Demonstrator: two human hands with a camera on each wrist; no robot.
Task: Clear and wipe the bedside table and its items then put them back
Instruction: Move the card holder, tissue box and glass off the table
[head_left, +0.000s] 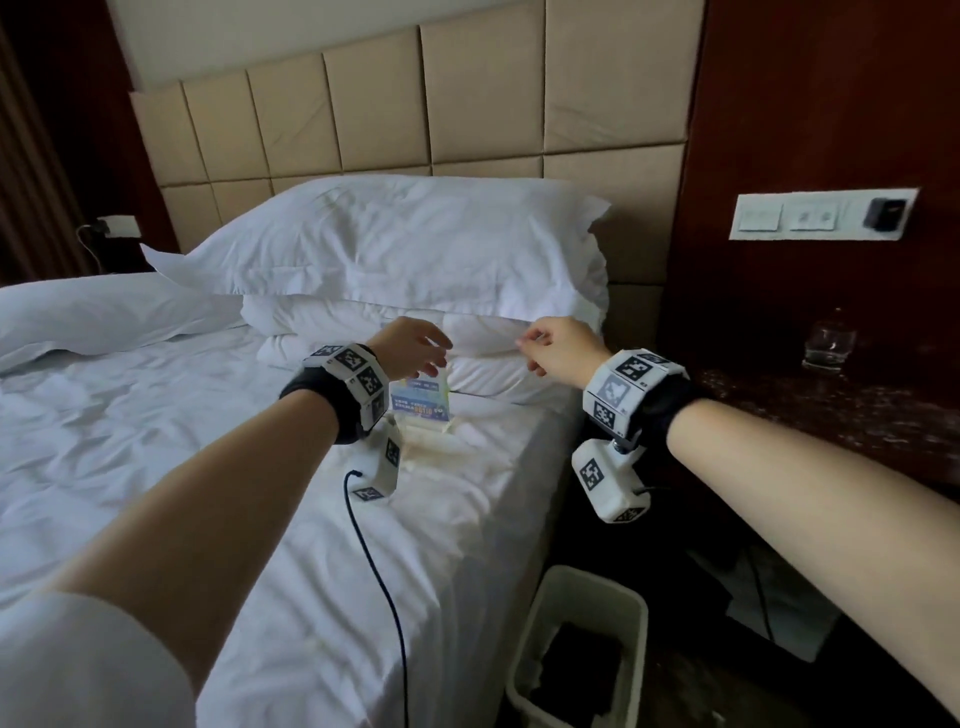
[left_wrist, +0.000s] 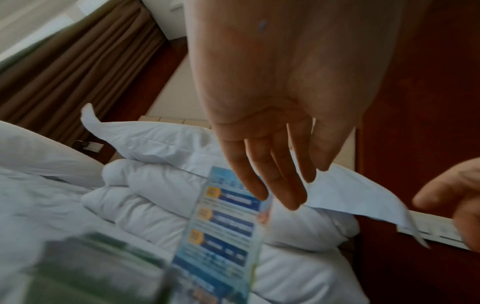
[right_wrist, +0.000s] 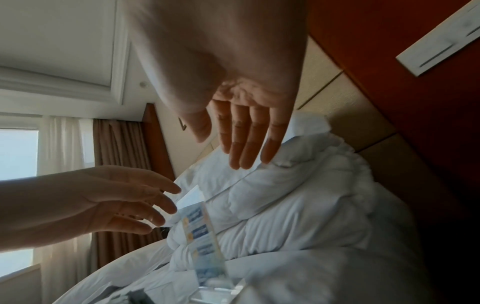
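Blue printed sign card (head_left: 422, 399) in a clear stand, upright on the white bed sheet (head_left: 156, 441) at frame centre of the head view, just in front of the folded white duvet (head_left: 478, 358). Rows of blue bars and orange squares on its face in the left wrist view (left_wrist: 223, 226); text too blurred to read. Seen edge-on and tilted at lower centre of the right wrist view (right_wrist: 205, 232).

Left hand (head_left: 410, 347) directly above the card's top edge, fingers straight and spread, holding nothing; fingertips (left_wrist: 262, 189) just over the card, contact not clear. Right hand (head_left: 558, 351) right of centre, apart from the card, over the duvet; fingers straight and together in its own wrist view (right_wrist: 246, 139), gripping nothing.

Bedside table (head_left: 831, 415), dark with a speckled top, at the right edge of the head view, with a clear drinking glass (head_left: 828, 343) standing on it. White switch panel (head_left: 821, 214) on the dark wood wall above, upper right. White pillow (head_left: 405, 239) above the duvet against the beige padded headboard (head_left: 415, 104). White waste bin (head_left: 587, 649) on the floor at lower centre-right, between bed and table. Brown curtains (left_wrist: 72, 61) at upper left of the left wrist view.
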